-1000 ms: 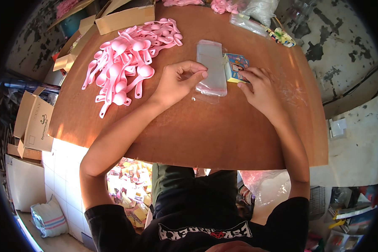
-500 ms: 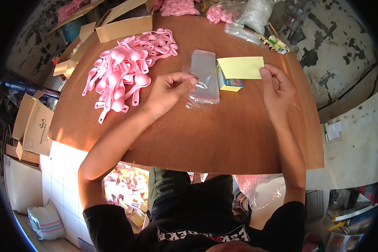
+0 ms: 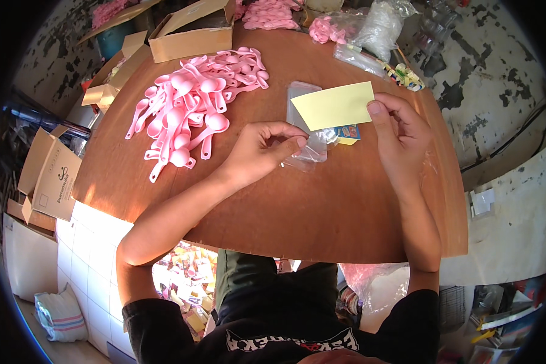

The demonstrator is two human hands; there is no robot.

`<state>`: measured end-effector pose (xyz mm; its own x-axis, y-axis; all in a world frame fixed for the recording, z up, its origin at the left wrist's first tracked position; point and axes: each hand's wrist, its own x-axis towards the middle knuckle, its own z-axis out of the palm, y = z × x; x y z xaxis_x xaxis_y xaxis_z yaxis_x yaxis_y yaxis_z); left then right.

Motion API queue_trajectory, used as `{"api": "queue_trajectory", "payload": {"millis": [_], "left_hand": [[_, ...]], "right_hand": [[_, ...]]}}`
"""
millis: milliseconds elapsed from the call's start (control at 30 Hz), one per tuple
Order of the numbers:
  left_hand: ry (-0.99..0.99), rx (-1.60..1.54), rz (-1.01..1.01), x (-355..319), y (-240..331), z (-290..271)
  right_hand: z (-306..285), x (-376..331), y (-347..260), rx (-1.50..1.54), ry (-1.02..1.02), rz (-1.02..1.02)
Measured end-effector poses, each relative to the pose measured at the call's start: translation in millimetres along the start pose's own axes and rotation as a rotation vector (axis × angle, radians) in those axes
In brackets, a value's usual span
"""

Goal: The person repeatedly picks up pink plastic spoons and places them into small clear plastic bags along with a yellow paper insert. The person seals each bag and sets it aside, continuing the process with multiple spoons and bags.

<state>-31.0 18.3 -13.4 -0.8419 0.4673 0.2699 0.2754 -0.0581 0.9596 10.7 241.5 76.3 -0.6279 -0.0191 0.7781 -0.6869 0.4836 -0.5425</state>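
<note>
Surface (image 3: 321, 206): rounded brown wood, smooth. Cardboard box (image 3: 191, 33): open, at the far edge. Pink spoons (image 3: 194, 103): glossy plastic, heaped left of centre. Clear bags (image 3: 306, 124): thin, flat, stacked on the surface. Yellow card (image 3: 339, 104): matte rectangle, held above the bags, a small printed card just under it. Right hand (image 3: 400, 136): thumb and fingers clamp the card's right edge. Left hand (image 3: 264, 148): fingers pinch the bag's near edge.

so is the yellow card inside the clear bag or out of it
Out. The right hand holds the yellow card raised above the clear bag, whose edge the left hand pinches.
</note>
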Motion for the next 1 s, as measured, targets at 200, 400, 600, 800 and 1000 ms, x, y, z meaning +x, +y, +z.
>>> {"api": "queue_trajectory", "payload": {"millis": [200, 400, 600, 800, 1000], "left_hand": [[0.015, -0.006, 0.017, -2, 9, -1], [-0.105, -0.013, -0.053, -6, 23, 2], [-0.095, -0.024, -0.028, -7, 32, 6], [-0.061, 0.057, 0.135, -3, 25, 8], [-0.088, 0.165, 0.139, -3, 35, 12]], "right_hand": [[-7, 5, 10, -0.069, -0.23, 0.119], [3, -4, 6, 0.024, -0.217, 0.163], [6, -10, 7, 0.027, -0.485, -0.044], [10, -19, 9, 0.116, -0.589, 0.027], [10, -26, 8, 0.221, -0.742, 0.225]]}}
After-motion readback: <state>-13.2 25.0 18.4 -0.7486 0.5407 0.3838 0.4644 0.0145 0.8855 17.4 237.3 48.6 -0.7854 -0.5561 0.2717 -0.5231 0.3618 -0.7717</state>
